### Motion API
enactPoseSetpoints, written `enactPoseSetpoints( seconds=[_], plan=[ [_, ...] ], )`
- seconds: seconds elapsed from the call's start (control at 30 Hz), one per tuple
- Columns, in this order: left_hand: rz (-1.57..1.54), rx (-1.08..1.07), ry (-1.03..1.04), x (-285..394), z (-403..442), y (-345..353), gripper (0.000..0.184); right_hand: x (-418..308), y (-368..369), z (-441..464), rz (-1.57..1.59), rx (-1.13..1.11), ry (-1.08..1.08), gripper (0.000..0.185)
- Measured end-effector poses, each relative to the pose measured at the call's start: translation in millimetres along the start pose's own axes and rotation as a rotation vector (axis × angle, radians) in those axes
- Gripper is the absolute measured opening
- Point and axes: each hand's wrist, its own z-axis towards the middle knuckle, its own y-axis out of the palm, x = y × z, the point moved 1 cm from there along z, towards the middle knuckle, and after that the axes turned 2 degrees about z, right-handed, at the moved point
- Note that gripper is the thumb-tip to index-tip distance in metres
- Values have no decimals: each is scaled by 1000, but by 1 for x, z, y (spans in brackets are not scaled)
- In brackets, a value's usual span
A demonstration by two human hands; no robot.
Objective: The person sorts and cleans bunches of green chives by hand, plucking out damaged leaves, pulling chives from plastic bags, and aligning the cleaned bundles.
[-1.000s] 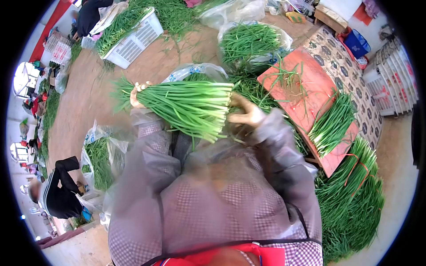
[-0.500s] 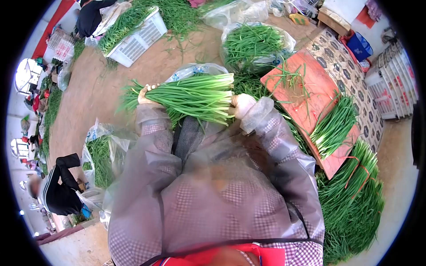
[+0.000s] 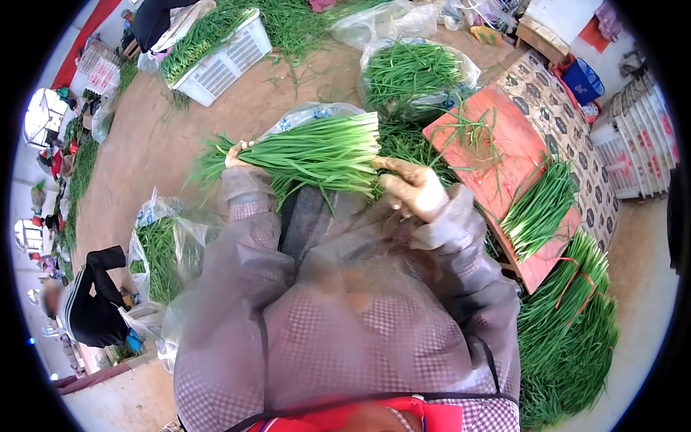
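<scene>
While left hand [image 3: 240, 155] grips greens [image 3: 320, 153] (bunched), right hand [image 3: 417, 189] sits alongside.

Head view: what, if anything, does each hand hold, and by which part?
The left hand holds the greens near their leafy end. The right hand is at the pale stem ends; whether it grips any cannot be told.

The bunch [image 3: 317, 153] is green, the board [image 3: 512, 169] red.

Bright glare at window [image 3: 42, 117], fisheye-warped edges
</scene>
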Motion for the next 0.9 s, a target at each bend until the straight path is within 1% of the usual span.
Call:
enactPoseSetpoints(
  seconds=[0.03, 0.07, 0.1, 0.13, 0.2, 0.23, 0.27, 0.33, 0.37, 0.4, 0.47, 0.5, 0.53, 0.6, 0.63, 0.67, 0.73, 0.77, 0.8, 0.87, 0.9],
  plan=[
    [37, -17, 57, -4, -9, 4, 10, 16, 7, 11, -233, 130, -201, 45],
    [37, -19, 59, -2, -5, 2, 10, 18, 20, 18, -466, 261, -402, 46],
    [65, 13, 62, 0, -2, 0, 10, 12, 21, 19, -808, 283, -402, 45],
    [93, 47, 66, 2, -4, 1, 9, 12, 25, 26, -808, 280, -404, 45],
    [102, 36, 86, 0, -11, 3, 9, 14, 32, 38, -1132, 230, -537, 39],
    [111, 25, 104, -1, -15, 6, 8, 9, 38, 41, -1134, 228, -529, 32],
    [111, 24, 103, -3, -19, 9, 8, 17, 37, 49, -1134, 229, -528, 32],
    [69, 29, 141, -4, -24, 16, 8, 34, 36, 65, -1203, 260, -692, 28],
    [69, 29, 141, -5, -28, 20, 8, 36, 34, 66, -1203, 214, -608, 22],
    [73, 31, 146, -6, -32, 24, 7, 31, 32, 65, -1203, 213, -608, 22],
    [77, 36, 151, -4, -31, 22, 6, 21, 26, 62, -900, 34, -589, 17],
    [72, 34, 149, -3, -24, 18, 4, 17, 26, 56, -819, 8, -526, 19],
    [68, 32, 147, -1, -19, 15, 2, 17, 27, 52, -818, 8, -525, 19],
    [78, 32, 125, -1, -16, 14, 3, 18, 28, 44, -936, -5, -567, 23],
    [87, 33, 103, -1, -15, 13, 5, 21, 28, 41, -956, 5, -643, 20],
    [85, 36, 101, -2, -12, 10, 5, 19, 28, 37, -958, 3, -639, 20],
    [103, -3, 41, -4, -7, 6, 8, 15, 28, 30, -807, -84, -520, 20],
    [149, 30, 81, -8, -9, 9, 7, 17, 27, 27, -767, -98, -454, 21],
    [148, 31, 82, -12, -11, 11, 7, 19, 25, 25, -767, -99, -453, 21],
    [141, 45, 64, -18, -13, 13, 7, 23, 23, 20, -694, -119, -378, 21],
    [140, 48, 64, -19, -14, 12, 7, 22, 24, 17, -641, -129, -306, 20]
  ],
)
